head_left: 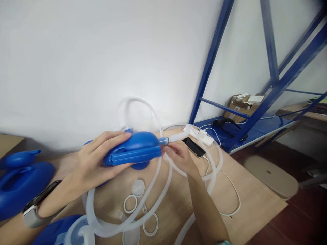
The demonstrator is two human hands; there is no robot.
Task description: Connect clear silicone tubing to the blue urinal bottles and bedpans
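My left hand [95,160] is wrapped round a blue plastic pump body [138,149], held above a wooden table [245,200]. My right hand [178,154] pinches the end of a translucent white tube [176,137] where it meets the pump's nozzle [163,140]. The tube loops up behind the pump and coils down over the table. A watch sits on my left wrist [35,207].
Clear rings and caps [135,197] lie on the table below the hands. More blue pump parts [17,183] sit at the left. A phone [195,147], a white power strip [201,135] and cable lie at the right. Blue metal shelving [212,58] with a cardboard box [242,103] stands beyond.
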